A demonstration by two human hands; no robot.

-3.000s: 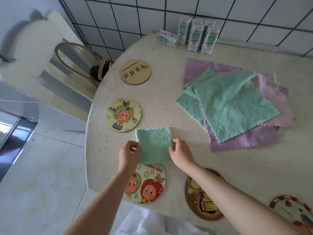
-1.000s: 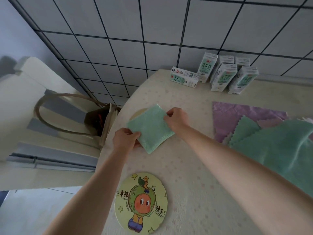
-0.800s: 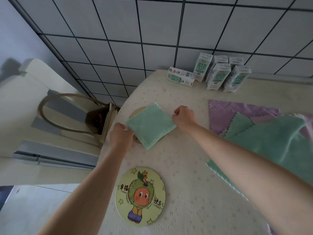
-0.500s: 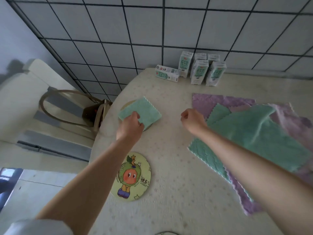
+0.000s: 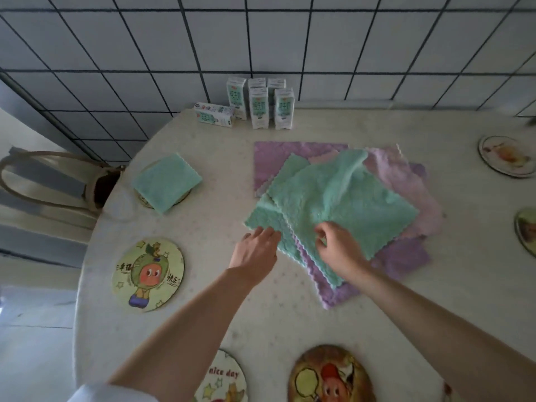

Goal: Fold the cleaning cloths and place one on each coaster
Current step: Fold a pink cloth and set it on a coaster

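A folded green cloth (image 5: 166, 182) lies on the far-left coaster (image 5: 146, 201), which it almost covers. In the table's middle sits a pile of unfolded cloths, green ones on top (image 5: 342, 198) and purple ones (image 5: 406, 256) beneath. My right hand (image 5: 338, 246) pinches the near edge of the top green cloth, which is rumpled and lifted. My left hand (image 5: 256, 250) rests with fingers apart at the corner of a lower green cloth (image 5: 262, 219). Bare coasters lie nearby: a cartoon one (image 5: 148, 274) at left, two at the near edge (image 5: 222, 378) (image 5: 330, 375).
Several milk cartons (image 5: 258, 105) stand at the back by the tiled wall, one lying flat (image 5: 214, 114). Two more coasters (image 5: 506, 155) (image 5: 526, 230) lie at the right. A chair with a bag (image 5: 95, 181) stands off the table's left edge.
Both hands carried the folded green cloth to the far-left coaster and let go. They then moved right to the pile, where my right hand took hold of the top green cloth.
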